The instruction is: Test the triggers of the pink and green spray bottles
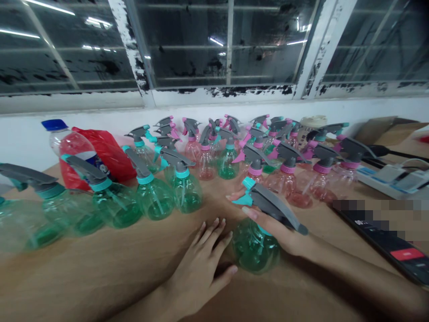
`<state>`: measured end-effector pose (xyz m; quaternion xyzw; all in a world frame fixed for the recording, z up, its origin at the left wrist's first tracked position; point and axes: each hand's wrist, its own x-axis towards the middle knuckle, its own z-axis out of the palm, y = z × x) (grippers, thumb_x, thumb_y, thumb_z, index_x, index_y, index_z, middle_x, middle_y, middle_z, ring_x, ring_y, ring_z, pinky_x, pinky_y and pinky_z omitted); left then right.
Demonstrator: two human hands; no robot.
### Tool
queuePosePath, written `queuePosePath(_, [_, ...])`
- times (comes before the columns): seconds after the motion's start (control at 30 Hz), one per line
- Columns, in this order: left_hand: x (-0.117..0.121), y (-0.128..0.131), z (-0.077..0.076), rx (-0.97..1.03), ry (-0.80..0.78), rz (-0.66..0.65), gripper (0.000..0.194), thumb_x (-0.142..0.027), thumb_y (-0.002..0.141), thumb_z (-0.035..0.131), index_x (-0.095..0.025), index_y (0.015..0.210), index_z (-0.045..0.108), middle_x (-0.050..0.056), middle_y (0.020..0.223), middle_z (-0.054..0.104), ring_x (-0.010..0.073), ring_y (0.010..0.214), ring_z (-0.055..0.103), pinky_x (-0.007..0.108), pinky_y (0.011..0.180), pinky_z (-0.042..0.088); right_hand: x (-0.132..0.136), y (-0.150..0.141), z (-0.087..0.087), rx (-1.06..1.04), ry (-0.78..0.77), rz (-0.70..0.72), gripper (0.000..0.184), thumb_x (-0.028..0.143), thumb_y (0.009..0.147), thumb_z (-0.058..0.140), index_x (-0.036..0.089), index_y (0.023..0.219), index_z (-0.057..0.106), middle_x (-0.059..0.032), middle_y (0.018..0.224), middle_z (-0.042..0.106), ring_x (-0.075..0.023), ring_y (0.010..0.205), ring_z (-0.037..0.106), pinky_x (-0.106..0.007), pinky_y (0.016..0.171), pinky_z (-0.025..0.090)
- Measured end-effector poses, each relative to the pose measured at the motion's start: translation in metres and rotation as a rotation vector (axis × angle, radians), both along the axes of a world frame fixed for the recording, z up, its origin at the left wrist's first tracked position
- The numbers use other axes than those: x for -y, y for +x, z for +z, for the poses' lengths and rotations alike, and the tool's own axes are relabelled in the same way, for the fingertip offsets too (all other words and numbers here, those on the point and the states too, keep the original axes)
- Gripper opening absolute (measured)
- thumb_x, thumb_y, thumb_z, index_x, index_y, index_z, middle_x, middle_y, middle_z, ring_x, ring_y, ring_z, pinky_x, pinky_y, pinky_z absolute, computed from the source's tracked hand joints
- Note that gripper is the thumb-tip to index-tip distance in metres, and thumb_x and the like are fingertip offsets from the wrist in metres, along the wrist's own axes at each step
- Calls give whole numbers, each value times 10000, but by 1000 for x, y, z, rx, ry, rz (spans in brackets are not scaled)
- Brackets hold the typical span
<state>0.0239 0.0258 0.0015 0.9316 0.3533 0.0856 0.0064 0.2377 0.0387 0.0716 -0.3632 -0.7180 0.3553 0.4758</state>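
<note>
My right hand (279, 230) is wrapped around the neck of a green spray bottle (256, 250) with a grey and turquoise trigger head. The bottle stands upright or nearly so at the table's front middle. Just left of it, my left hand (204, 264) lies flat with fingers stretched out on the wooden table (140, 264). Several other green spray bottles (156, 201) form a row on the left. Pink spray bottles (284, 179) with grey and pink heads line up on the right, behind the held one. More bottles of both colours are crowded farther back.
A clear bottle with a blue cap (55, 125) stands by a red plastic bag (107, 152) at back left. On the right lie a phone (378, 237) and a white power strip (392, 179) with plugs. A windowed wall (217, 100) bounds the table behind.
</note>
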Motion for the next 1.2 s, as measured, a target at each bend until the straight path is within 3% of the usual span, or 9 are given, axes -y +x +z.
queuePosePath(0.17, [0,1,2,-4,-7,-4,555,-467,952,458,-137,1394,386,123,1510,236,287,1374,222,516,1078,268,3,0,5,71,125,-102,193,380,897,506,247,802,610,11,663,589,-149,594,560,-296,559,463])
queuePosePath(0.27, [-1,1,2,-5,-20,-4,562,-473,952,456,-140,1399,380,115,1503,261,283,1376,218,513,1083,261,2,0,4,21,72,-70,120,354,870,560,249,908,603,-7,807,652,-169,736,625,-307,666,509])
queuePosePath(0.4, [0,1,1,-18,-23,-7,565,-470,956,447,-138,1407,368,112,1509,247,278,1381,204,505,1092,245,0,-2,-2,-100,-13,25,231,315,861,585,235,1076,570,-48,1107,648,-199,1021,619,-332,870,502])
queuePosePath(0.67, [-1,0,1,-15,-17,-5,567,-484,962,428,-141,1409,365,114,1511,238,281,1381,203,509,1087,254,0,-2,-4,-80,-35,-9,249,320,857,588,237,1092,590,-28,1035,657,-193,992,629,-319,871,511])
queuePosePath(0.9, [0,1,2,-32,-17,1,565,-483,958,436,-143,1404,372,117,1508,244,275,1382,202,512,1083,259,-1,-2,-4,-114,-31,28,232,284,848,599,248,1077,587,-33,1093,650,-201,1057,608,-344,927,484])
queuePosePath(1.03, [0,0,0,-16,-15,1,563,-484,954,441,-150,1403,375,108,1506,256,272,1382,201,503,1090,251,-1,-2,-5,-144,-64,65,239,296,850,596,237,1080,573,-43,1099,641,-191,987,630,-331,865,505])
queuePosePath(1.2, [-2,1,2,-28,-24,0,565,-484,955,442,-140,1398,383,118,1504,257,278,1380,206,509,1086,259,-1,1,-8,-52,-59,27,284,359,869,570,248,1130,564,-1,847,636,-152,688,601,-315,680,501])
